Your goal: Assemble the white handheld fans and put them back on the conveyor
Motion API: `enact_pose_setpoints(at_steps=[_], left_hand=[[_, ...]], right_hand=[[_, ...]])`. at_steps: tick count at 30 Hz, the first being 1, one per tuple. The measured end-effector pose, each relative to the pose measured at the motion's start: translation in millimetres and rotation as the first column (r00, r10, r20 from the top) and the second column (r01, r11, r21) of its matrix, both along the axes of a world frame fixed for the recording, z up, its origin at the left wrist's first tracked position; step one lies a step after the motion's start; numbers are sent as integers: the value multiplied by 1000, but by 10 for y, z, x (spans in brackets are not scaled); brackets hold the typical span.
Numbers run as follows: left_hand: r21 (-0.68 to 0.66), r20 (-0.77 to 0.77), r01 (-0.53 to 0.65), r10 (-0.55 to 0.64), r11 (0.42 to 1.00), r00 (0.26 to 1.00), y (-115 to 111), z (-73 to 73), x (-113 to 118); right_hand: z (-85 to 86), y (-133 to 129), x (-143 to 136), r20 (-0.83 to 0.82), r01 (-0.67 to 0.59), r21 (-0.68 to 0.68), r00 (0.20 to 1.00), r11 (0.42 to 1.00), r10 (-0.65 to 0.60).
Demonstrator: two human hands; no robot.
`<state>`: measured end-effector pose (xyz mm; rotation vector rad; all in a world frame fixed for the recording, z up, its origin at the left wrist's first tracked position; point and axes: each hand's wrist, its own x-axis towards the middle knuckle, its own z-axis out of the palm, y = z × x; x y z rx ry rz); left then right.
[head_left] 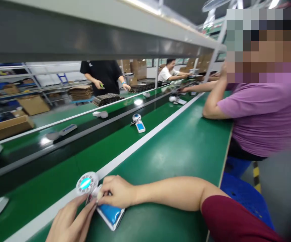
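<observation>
A white handheld fan (pixel 111 215) with a round slotted head and a blue panel on its handle lies at the near edge of the green table, its head over the white strip. My left hand (pixel 70 218) has its fingers closed at the fan's neck from the lower left. From the right, my right hand (pixel 119 191) pinches at the same neck, its thumb and fingertips meeting those of the left. The small part between the fingertips is mostly hidden.
Beyond the white strip (pixel 135 148) runs a green conveyor belt (pixel 105 141) carrying another fan (pixel 139 125) and several more. A low shelf beam (pixel 97 37) spans overhead. At right sits a co-worker in a purple shirt (pixel 263 114); a person in black (pixel 105 77) stands across.
</observation>
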<state>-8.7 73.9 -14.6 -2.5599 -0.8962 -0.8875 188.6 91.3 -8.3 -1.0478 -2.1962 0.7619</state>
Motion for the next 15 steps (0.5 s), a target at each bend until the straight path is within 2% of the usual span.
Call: enact_pose_setpoints(at_steps=[2, 5, 8, 12, 15], left_hand=[[-1, -23, -58, 58, 998, 998, -124, 90, 45], [-149, 41, -135, 142, 980, 989, -216, 142, 116], [-332, 148, -128, 186, 935, 971, -236, 135, 159], [-395, 222, -127, 229, 910, 948, -251, 131, 158], [-553, 341, -111, 346, 826, 874, -274, 159, 124]], right_hand=[[18, -37, -7, -58, -21, -24, 998, 999, 20], [16, -60, 3, -134, -32, -50, 991, 998, 25], [3, -44, 30, -119, -88, -36, 989, 995, 83], [17, -15, 51, -96, -172, -31, 981, 985, 169], [55, -10, 38, -148, -167, -104, 977, 980, 151]])
